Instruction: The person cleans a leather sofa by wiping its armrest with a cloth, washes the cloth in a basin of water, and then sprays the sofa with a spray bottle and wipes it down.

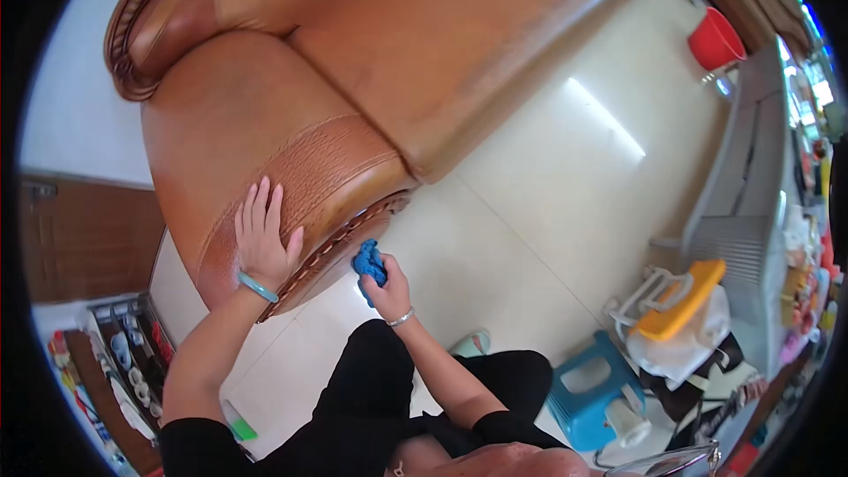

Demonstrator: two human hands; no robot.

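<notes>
My left hand lies flat on the arm of a brown leather sofa, fingers spread over the textured leather strip. A pale green bangle circles that wrist. In my right hand a crumpled blue cloth is bunched, with the fingers closed round it. The cloth is close to the front face of the sofa arm, by its braided edge trim. Whether it touches the leather I cannot tell. On the right wrist sits a silver bracelet.
A blue plastic stool stands to my right, near a yellow and white plastic item. Farther back are a red bucket and a grey cabinet. A shoe rack is at the left. Pale floor tiles lie beside the sofa.
</notes>
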